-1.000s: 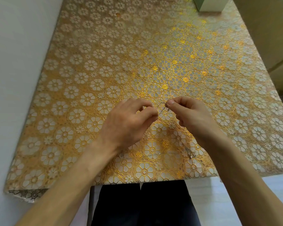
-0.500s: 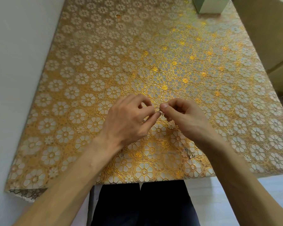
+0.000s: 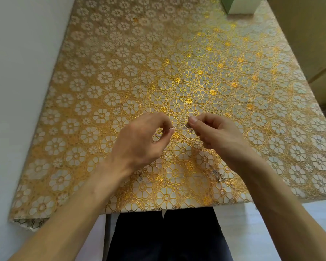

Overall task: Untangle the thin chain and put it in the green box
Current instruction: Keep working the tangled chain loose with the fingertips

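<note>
Above the near middle of the bench, the left hand point(image 3: 139, 140) pinches one end of a short stretch of the thin chain point(image 3: 179, 126) between thumb and forefinger, with its other fingers curled loosely under the palm. Just to its right, the right hand point(image 3: 215, 134) pinches the other end of that stretch in the same way, thumb against forefinger, and its remaining fingers are folded in. The two sets of fingertips are close but apart, and the chain runs nearly level across the small gap between them, with a tiny knot-like clump close to the right hand's fingertips. A few links also show inside the curl of the left hand; how they lie there is too fine to tell.

Nearer, just left of the right forearm, a small silvery tangle point(image 3: 217, 175) lies on the gold floral cloth point(image 3: 102, 81) that covers the bench point(image 3: 177, 209). Whether it joins the piece held above cannot be told.

At the far right corner of the bench stands the green box point(image 3: 239, 5), cut off by the top edge of the view and well apart from both hands. A pale wall point(image 3: 17, 72) runs along the left side, beige cabinets point(image 3: 309, 34) stand to the right, and dark trousers point(image 3: 167, 238) show below the near edge.
</note>
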{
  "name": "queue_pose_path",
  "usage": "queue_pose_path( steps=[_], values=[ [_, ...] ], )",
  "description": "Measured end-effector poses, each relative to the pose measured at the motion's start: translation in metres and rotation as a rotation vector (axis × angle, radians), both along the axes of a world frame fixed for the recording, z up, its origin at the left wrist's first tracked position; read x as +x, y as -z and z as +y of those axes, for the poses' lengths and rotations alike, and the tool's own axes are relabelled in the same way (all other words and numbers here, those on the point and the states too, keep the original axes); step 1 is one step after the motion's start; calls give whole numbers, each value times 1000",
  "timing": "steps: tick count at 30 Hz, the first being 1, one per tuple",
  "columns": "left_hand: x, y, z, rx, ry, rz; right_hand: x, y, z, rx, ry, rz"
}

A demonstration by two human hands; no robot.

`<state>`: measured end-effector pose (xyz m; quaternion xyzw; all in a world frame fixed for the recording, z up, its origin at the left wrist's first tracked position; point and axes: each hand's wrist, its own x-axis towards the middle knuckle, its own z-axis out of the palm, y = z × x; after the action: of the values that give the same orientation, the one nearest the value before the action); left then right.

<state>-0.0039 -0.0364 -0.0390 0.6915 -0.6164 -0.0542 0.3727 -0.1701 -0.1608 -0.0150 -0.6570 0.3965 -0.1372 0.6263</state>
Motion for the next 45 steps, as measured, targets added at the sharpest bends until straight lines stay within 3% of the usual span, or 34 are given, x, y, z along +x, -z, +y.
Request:
queue_pose_path(
  steps=[3,6,12,18,25,32,45],
  values=[
    [-7,-4,0,49,-104,299,0,3,2,88,-14,-39],
    [-7,-9,1,62,-149,459,0,6,2,77,29,-53],
    [0,-8,3,108,-150,354,-3,7,2,99,74,-111],
    [-4,-8,-5,331,-49,342,0,8,4,65,39,-113],
    [-7,-14,-17,302,-61,600,1,0,2,-36,-3,-132],
    [-6,-14,-15,243,-73,744,-4,-1,0,-42,-27,-160],
    [-9,-20,-10,191,-98,888,-7,-2,0,-119,65,-187]
  ],
)
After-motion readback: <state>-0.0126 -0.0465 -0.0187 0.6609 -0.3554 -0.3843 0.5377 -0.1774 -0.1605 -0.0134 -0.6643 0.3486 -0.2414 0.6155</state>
